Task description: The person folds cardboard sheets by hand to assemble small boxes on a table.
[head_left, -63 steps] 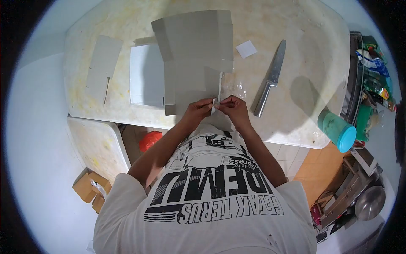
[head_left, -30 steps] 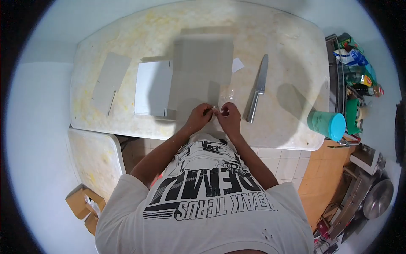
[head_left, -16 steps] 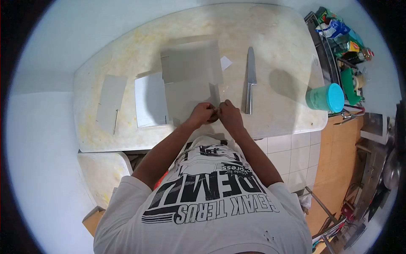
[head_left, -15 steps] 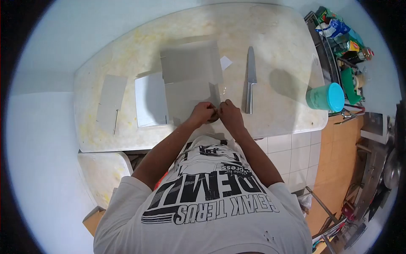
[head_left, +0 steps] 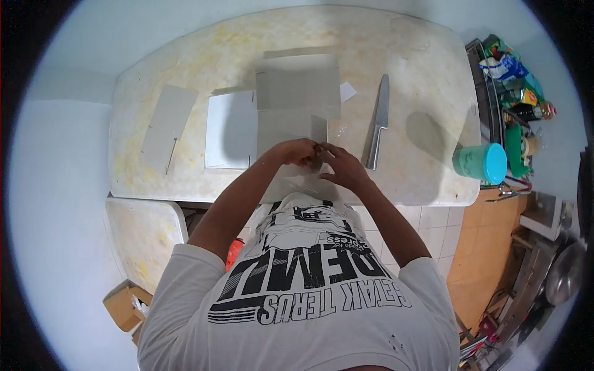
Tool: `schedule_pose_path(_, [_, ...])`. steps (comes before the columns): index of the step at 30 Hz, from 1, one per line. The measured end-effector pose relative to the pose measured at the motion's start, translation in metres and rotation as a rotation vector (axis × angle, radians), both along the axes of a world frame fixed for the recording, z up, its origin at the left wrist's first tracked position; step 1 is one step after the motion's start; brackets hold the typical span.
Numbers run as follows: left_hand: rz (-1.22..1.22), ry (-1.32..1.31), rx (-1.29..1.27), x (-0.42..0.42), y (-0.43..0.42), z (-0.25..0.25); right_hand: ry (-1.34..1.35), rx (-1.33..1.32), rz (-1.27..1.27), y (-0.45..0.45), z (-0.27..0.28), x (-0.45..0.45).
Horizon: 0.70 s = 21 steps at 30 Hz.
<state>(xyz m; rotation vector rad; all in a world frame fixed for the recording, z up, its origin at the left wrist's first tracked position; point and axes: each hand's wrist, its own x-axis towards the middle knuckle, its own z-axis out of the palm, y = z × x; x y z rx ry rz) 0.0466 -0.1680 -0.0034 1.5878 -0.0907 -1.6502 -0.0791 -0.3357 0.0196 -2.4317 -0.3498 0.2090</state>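
Note:
Near the table's front edge, my left hand (head_left: 299, 152) is closed at the lower part of a grey cardboard sheet (head_left: 297, 83); what its fingers pinch is too small to make out. My right hand (head_left: 344, 166) touches it from the right, thumb and fingers apart, fingertips meeting the left hand's. The creased cardboard lies flat, its front part hidden by my hands. Left of it is a white panel (head_left: 230, 131). A small white paper square (head_left: 348, 92) and a large knife (head_left: 380, 120) lie to the right.
On the table (head_left: 427, 59), a grey card strip (head_left: 168, 120) with a thin stick (head_left: 171, 156) lies at the left. A teal-lidded container (head_left: 479, 162) stands at the right edge. A rack (head_left: 486, 93) holds packets beyond it; an open carton (head_left: 125, 306) sits lower left.
The cardboard, raised at first, now lies flat on the table. My left hand has moved up slightly, and my right hand's fingers have spread. The camera view has shifted.

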Motion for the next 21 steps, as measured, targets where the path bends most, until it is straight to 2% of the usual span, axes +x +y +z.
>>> schedule_pose_path(3, [-0.283, -0.225, 0.077, 0.011, -0.003, 0.0, -0.15, -0.08, 0.043, 0.006, -0.015, 0.0])
schedule_pose_path(6, [-0.206, -0.244, -0.083, 0.008, 0.005, -0.005, -0.226, -0.154, 0.022, 0.014, -0.015, -0.001])
schedule_pose_path(9, [-0.238, -0.236, -0.133, 0.011, 0.008, -0.003, -0.236, -0.189, -0.004, 0.02, -0.019, -0.006])
schedule_pose_path(12, [-0.254, -0.22, -0.181, 0.013, 0.011, -0.006, -0.384, -0.255, -0.036, 0.024, -0.018, -0.013])
schedule_pose_path(15, [-0.257, -0.223, -0.207, 0.013, 0.011, -0.017, -0.365, -0.238, 0.037, 0.028, -0.015, -0.014])
schedule_pose_path(18, [-0.343, -0.265, -0.228, 0.019, 0.014, -0.024, -0.394, -0.207, -0.005, 0.03, -0.022, -0.01])
schedule_pose_path(21, [-0.283, -0.124, -0.202, 0.022, 0.011, -0.021, -0.364, -0.272, -0.014, 0.034, -0.024, -0.012])
